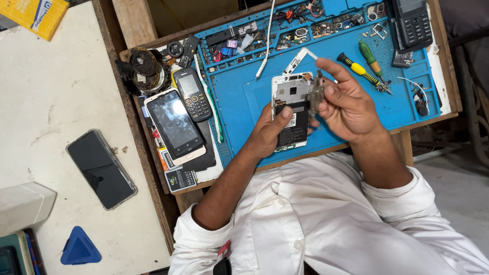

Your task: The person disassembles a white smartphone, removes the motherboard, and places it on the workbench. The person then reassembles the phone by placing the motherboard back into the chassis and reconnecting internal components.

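Note:
An opened white phone point(290, 94) with its back cover off and a black battery point(295, 127) showing lies on the blue work mat point(239, 102). My left hand point(270, 132) grips its lower part, thumb on the battery. My right hand point(346, 102) hovers just right of the phone's top edge and pinches a small grey metal part point(317, 91) between thumb and fingers.
Left of the mat lie a white touchscreen phone point(175, 126) and a black keypad phone point(192, 94). Another black phone point(101, 169) rests on the white counter, near a blue triangular pick point(79, 248). Screwdrivers point(364, 70), a keypad handset point(413, 23) and small parts crowd the mat's far side.

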